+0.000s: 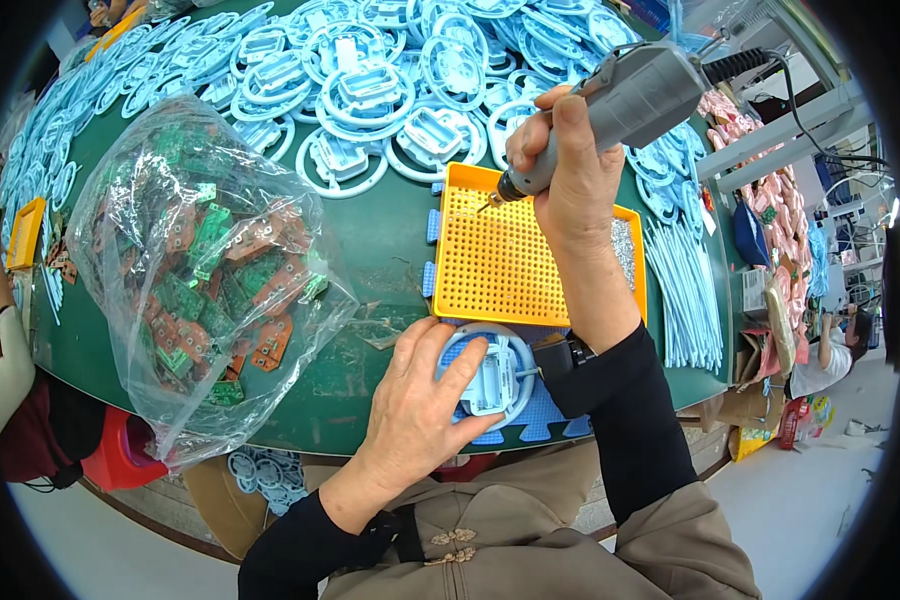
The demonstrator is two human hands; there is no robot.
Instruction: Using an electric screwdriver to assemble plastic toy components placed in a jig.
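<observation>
My left hand [405, 410] rests on a light blue round plastic part [490, 385] at the table's near edge, thumb and fingers around its ring. This part lies on a blue foam mat [542, 408]. In my right hand [577, 165] is a grey electric screwdriver [640, 100], its bit pointing down and left above a yellow perforated tray [495, 255]. The bit's tip is apart from the tray. Small metal screws [624, 250] lie in the tray's right compartment, partly hidden by my right forearm.
A clear plastic bag [315, 300] of green and brown circuit boards stands at left. Many light blue plastic parts [365, 95] pile across the far side of the green table [390, 235]. White-blue rods [682, 300] lie at right. Other people sit at left and far right.
</observation>
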